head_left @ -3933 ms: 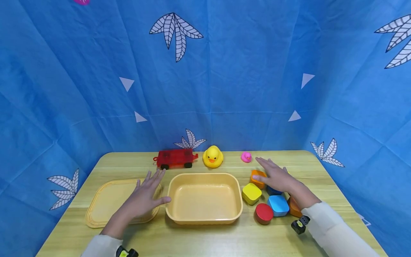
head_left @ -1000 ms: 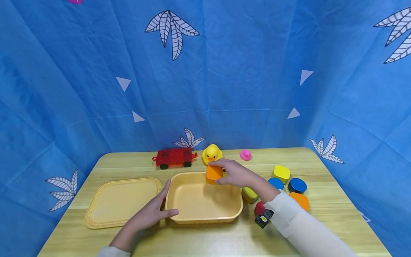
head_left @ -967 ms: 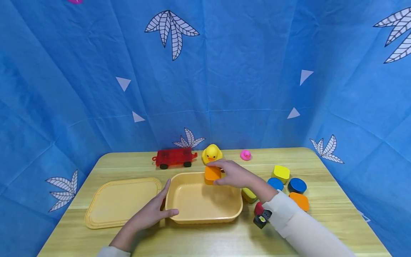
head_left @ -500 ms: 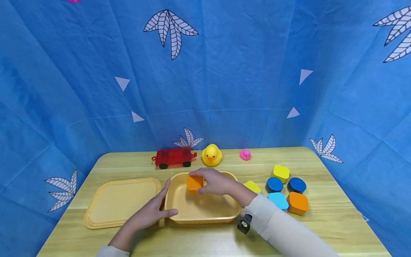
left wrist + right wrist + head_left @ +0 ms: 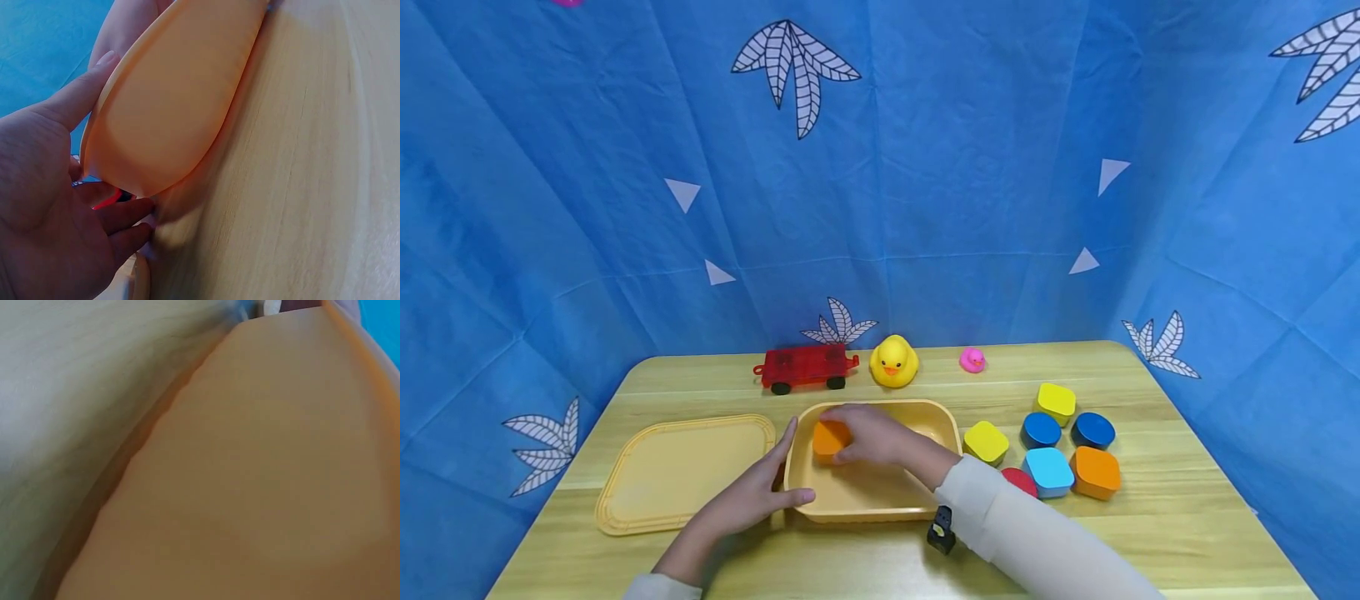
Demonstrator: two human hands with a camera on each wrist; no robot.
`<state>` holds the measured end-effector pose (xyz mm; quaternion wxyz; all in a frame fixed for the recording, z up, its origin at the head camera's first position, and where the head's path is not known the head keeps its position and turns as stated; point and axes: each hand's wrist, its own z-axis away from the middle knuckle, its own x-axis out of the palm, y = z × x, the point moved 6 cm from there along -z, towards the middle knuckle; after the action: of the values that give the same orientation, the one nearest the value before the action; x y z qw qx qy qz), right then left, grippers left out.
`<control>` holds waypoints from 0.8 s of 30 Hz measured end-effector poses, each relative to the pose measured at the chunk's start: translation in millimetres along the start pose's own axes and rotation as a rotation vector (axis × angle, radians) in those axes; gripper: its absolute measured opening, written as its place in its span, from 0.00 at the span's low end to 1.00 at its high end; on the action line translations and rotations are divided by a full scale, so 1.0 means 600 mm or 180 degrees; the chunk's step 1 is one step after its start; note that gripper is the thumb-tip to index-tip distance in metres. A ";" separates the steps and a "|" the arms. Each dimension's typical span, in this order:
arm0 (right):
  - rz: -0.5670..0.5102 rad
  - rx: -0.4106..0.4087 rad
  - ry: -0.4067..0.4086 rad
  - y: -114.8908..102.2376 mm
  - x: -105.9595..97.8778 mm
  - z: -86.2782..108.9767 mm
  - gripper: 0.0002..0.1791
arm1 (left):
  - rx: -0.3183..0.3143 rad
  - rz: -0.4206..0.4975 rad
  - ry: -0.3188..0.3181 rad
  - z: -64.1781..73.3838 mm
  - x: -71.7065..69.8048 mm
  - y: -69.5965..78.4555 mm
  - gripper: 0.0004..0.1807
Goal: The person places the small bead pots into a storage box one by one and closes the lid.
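An orange rounded block [image 5: 830, 442] is inside the yellow plastic box [image 5: 887, 498], near its left end. My right hand [image 5: 878, 437] reaches down into the box and grips that block between thumb and fingers. At the box's left end, my left hand [image 5: 751, 498] holds it, thumb at the front corner and index finger at the back corner. The left wrist view shows the left thumb [image 5: 87, 87] over the rim and the other fingers bent under the end wall. In the right wrist view the box's outer wall [image 5: 250, 456] hides the right hand's fingers.
A flat yellow lid [image 5: 685, 475] lies left of the box. Behind stand a red toy wagon [image 5: 805, 367], a yellow duck [image 5: 895, 362] and a small pink duck [image 5: 972, 360]. Right of the box sit several blocks, including a yellow block [image 5: 987, 442] and a light blue block [image 5: 1048, 472].
My right hand has gone from the blocks at right to the box and has carried the orange block leftward and down inside it. My left hand has come onto the box's left end and stayed.
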<state>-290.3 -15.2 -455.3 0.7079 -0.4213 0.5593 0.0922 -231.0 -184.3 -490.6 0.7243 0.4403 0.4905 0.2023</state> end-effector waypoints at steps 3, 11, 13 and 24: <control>0.0023 0.0020 0.0031 -0.002 0.004 -0.004 0.35 | 0.0015 -0.0025 -0.0002 0.000 0.000 0.000 0.60; 0.0011 0.0071 0.0054 -0.005 0.009 -0.008 0.34 | -0.0025 -0.0070 0.0004 0.001 0.000 -0.002 0.59; -0.0017 0.0091 0.0053 -0.006 0.008 -0.007 0.34 | -0.0040 -0.0061 0.0008 0.000 0.000 -0.003 0.59; -0.0217 0.0063 0.0128 -0.009 -0.021 0.011 0.34 | -0.0039 -0.0028 0.0002 0.000 0.000 -0.003 0.59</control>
<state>-286.9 -9.6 -441.7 0.7034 -0.4349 0.5596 0.0540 -231.0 -185.2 -492.4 0.7278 0.4336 0.4914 0.2023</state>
